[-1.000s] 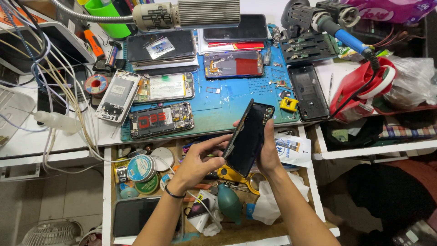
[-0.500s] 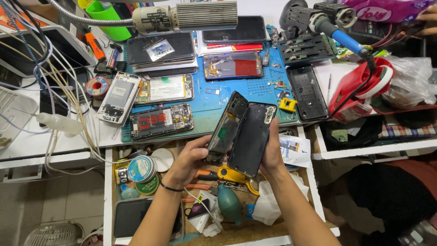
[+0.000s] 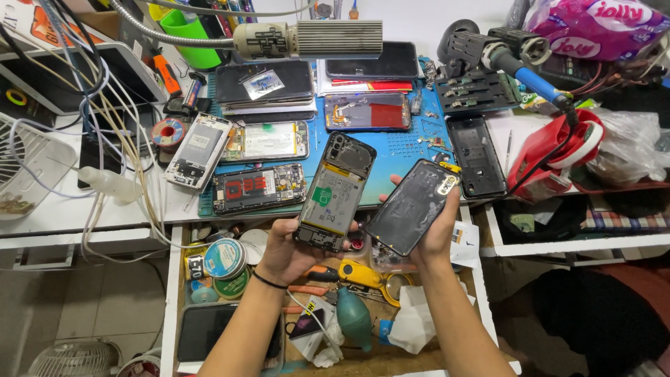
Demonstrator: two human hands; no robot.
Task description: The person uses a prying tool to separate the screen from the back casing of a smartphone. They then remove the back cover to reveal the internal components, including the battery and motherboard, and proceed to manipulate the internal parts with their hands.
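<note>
In the head view, the left hand (image 3: 289,248) is clamped on the lower end of an opened phone body (image 3: 333,193), tilted upright above the front edge of the blue work mat (image 3: 398,150), its bared inside showing a pale battery with a green sticker and a dark camera block at the top. Just beside it but apart, the right hand (image 3: 434,234) grips the detached dark back cover (image 3: 413,207), glossy, with a yellowish camera corner. A pink printed bag (image 3: 600,28) lies at the worktop's far right corner, and round blue-labelled tins (image 3: 223,260) sit in the open drawer's left side.
</note>
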